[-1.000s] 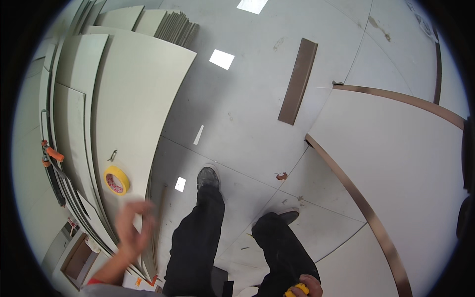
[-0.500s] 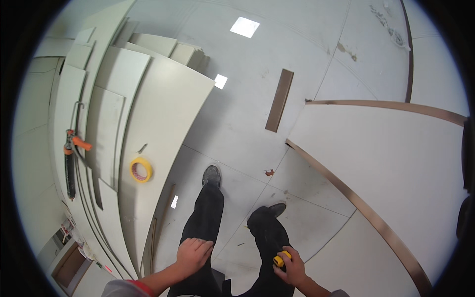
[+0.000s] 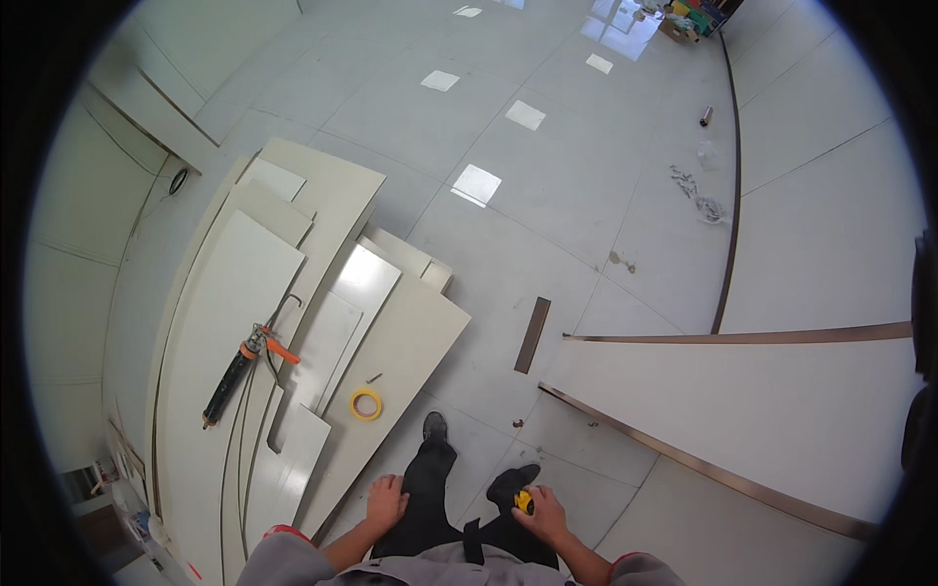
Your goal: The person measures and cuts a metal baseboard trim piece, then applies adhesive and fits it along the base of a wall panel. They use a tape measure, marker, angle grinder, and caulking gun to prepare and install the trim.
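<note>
Head view. Item: my left grip (image 3: 388,502), forearm rising from the lower edge, back of the hand uppermost, beside my left thigh near the panel edge; fingers together, loosely bent, palm hidden. Contents: cannot tell.

Item: my right grip (image 3: 544,516), forearm angled inward from the lower right, held before my right thigh; fingers closed around one piece, the thumb side toward my middle.

Item: yellow-and-black tool (image 3: 525,502), in my right grip; compact, rounded, bright yellow with black parts, partly covered by the fingers; finer detail too small to tell.

Item: roll of tape (image 3: 366,417), yellow ring, paler inside, lying flat on the stacked panels (image 3: 420,332), near their right edge, beyond my left grip. Just beside it, a small metal piece (image 3: 374,379).

Item: caulking gun (image 3: 230,384), black barrel, orange handle, lying aslant across the panels, farther left.
</note>
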`<state>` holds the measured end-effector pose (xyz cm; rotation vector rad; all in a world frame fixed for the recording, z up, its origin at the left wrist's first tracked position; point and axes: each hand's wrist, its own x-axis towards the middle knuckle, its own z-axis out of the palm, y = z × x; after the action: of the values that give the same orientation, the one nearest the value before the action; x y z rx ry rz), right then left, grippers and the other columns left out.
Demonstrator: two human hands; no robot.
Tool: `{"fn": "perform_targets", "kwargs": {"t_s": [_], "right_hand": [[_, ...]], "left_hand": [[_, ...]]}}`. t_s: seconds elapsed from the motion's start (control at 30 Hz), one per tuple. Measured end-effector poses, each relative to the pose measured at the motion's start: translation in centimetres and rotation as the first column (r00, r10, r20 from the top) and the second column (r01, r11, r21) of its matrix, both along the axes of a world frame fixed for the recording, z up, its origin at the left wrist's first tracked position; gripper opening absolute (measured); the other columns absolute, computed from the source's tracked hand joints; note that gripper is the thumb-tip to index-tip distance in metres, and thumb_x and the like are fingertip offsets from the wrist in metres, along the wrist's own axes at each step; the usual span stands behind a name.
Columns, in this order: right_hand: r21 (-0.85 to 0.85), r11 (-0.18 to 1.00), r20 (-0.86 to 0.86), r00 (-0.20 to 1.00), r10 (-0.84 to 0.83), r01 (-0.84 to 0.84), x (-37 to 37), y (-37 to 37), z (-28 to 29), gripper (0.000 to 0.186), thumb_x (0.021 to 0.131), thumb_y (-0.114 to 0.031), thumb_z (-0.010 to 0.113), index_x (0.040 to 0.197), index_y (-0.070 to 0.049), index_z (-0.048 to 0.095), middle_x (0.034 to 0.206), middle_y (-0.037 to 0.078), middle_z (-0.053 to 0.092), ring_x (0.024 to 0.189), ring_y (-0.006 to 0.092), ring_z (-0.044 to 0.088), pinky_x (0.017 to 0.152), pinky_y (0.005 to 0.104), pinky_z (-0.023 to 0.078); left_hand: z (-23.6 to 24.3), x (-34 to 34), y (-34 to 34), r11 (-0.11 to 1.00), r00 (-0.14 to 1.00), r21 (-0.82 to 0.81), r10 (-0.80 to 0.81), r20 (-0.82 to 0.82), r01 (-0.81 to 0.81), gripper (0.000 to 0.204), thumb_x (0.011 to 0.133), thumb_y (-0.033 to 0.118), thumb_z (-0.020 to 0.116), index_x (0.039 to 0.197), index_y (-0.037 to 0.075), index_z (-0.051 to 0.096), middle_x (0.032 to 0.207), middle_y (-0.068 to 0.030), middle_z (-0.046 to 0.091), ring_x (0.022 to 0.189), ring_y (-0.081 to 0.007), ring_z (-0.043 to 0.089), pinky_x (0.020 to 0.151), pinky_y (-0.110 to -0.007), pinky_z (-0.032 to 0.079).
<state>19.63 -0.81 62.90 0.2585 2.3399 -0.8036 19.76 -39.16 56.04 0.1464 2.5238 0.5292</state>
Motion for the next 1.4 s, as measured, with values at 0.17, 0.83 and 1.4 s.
{"fn": "perform_targets", "kwargs": {"t_s": [0.17,0.83,1.4], "right_hand": [[-0.027,0.987,-0.174,0.971,-0.162,0.16,-9.2,0.1,8.0,0.059,0.081,-0.039,0.077,0.127,-0.008,0.059,0.123,0.016,0.058,0.111,0.0356,0.062,0.093,0.0432,0.053],[0.01,0.851,-0.19,0.837,-0.513,0.525,-44.0,11.9,9.7,0.062,0.08,-0.043,0.075,0.131,-0.011,0.058,0.127,0.015,0.059,0.118,0.0346,0.06,0.098,0.0454,0.051],[0.065,-0.597,-0.059,-0.594,-0.802,0.8,-48.8,1.5,3.4,0.069,0.077,-0.045,0.077,0.132,-0.007,0.058,0.123,0.021,0.061,0.115,0.0383,0.062,0.099,0.046,0.051]], "left_hand": [[4.7,-7.5,-6.4,0.995,0.997,-0.082,0.057,-0.057,-0.062,0.051,0.082,0.022,0.074,0.125,0.001,0.057,0.125,-0.0187,0.058,0.119,-0.0376,0.053,0.1,-0.049,0.042],[11.8,-62.5,11.9,0.98,0.973,0.193,-0.003,-0.231,0.049,0.046,0.084,0.017,0.074,0.125,0.001,0.059,0.12,-0.0212,0.06,0.116,-0.0408,0.055,0.1,-0.048,0.045],[8.8,-115.7,43.8,0.266,0.268,-0.34,-0.962,-0.04,0.902,0.045,0.075,0.026,0.077,0.107,-0.003,0.065,0.083,-0.0178,0.066,0.077,-0.0316,0.064,0.071,-0.045,0.054]]}}
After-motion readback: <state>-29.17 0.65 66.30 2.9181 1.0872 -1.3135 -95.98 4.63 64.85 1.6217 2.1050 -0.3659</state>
